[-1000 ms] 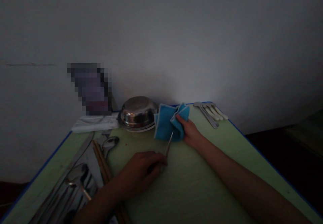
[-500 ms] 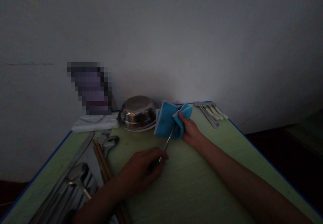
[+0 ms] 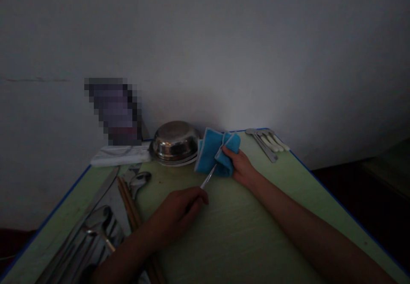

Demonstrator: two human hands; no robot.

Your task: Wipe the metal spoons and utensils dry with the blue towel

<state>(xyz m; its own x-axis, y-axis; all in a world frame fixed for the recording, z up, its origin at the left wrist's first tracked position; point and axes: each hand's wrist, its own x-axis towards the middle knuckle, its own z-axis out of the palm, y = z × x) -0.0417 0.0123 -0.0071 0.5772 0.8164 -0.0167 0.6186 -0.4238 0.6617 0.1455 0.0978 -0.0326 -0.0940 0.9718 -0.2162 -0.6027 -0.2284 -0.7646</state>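
My left hand (image 3: pixel 187 209) is closed around one end of a thin shiny metal utensil (image 3: pixel 209 177) above the table. Its far end disappears into a folded blue cloth (image 3: pixel 209 149) with pale edging, so its kind is hidden. Wrapped round that end, the cloth is pinched in my right hand (image 3: pixel 240 164), thumb on top. Just behind the cloth, to its left, an upturned metal bowl (image 3: pixel 175 141) rests on a plate. Beside my left forearm lie wooden chopsticks (image 3: pixel 130 207) and a metal spoon (image 3: pixel 140 181).
A large slotted turner (image 3: pixel 89 241) and a ladle (image 3: pixel 98 230) lie at front left. Several spoons and forks with pale handles (image 3: pixel 272 141) are at the back right. A white folded cloth (image 3: pixel 120 155) and a blurred-out upright panel (image 3: pixel 115 111) stand by the wall (image 3: pixel 256 53). The green table (image 3: pixel 256 232) has blue edges.
My right hand and the cloth have shifted slightly left and down along the utensil. My left hand has turned a little, and less of the utensil shows between the hands.
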